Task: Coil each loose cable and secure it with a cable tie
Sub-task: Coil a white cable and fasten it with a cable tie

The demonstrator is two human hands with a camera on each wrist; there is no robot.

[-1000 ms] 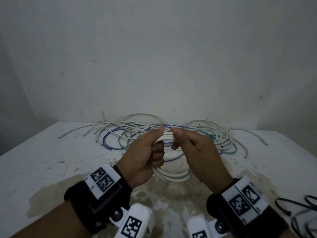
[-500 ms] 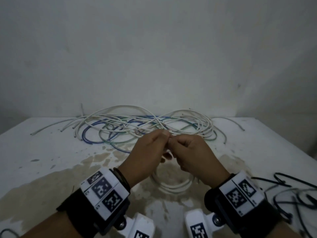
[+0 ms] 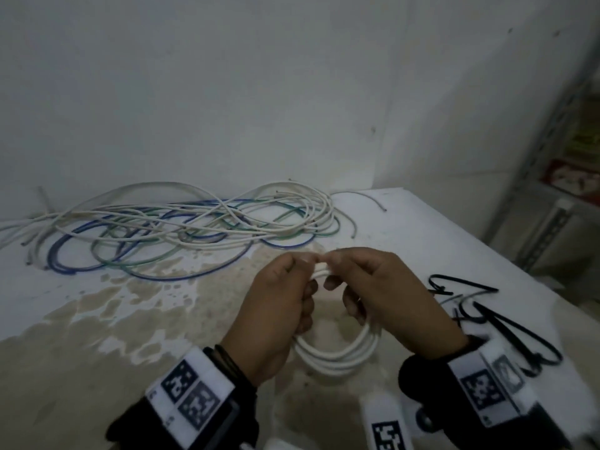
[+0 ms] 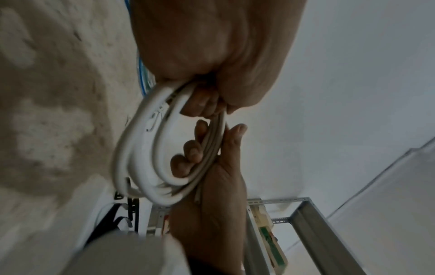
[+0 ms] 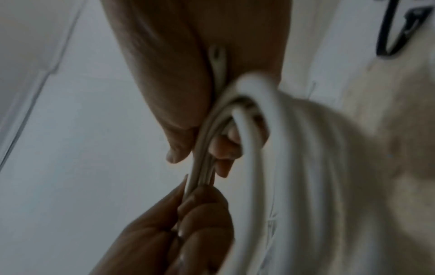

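White cable coil (image 3: 337, 357) hangs toward 6 o'clock from both grips: left hand (image 3: 279, 306) and right hand (image 3: 386, 300) pinch its top; black cable ties (image 3: 506, 323) lie at 3 o'clock, nearer the right.

Head cam sits above & behind our wrists, tilted down across the white table (image 3: 406, 222) toward the wall, wide enough to catch the whole tabletop. Left wrist cam looks along the left hand (image 4: 212, 46) super close, with the right hand (image 4: 209, 204) facing it; right wrist cam does the reverse, just as tight. All 3 share the white coil (image 3: 337, 355) between our hands.
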